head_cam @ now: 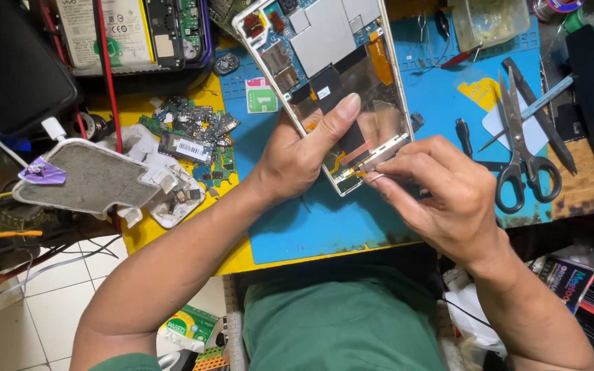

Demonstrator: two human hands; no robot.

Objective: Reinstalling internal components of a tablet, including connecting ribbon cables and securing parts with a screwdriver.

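While both hands grip the opened phone [331,82], a green-white label [261,95] lies beside it

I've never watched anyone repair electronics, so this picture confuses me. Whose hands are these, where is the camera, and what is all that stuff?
The camera sits on the person's head and looks down, so you see their own two bare hands over a workbench. The left hand holds an opened phone with its back off, so the circuit parts and metal shields inside show; the thumb lies across it. The right hand pinches a small part at the phone's lower end; it is too small to tell what. Beneath lies a blue work mat. On it, to the right, rest black-handled scissors. To the left sits a heap of small circuit boards and a flat grey pad. Another opened device lies at the top left.
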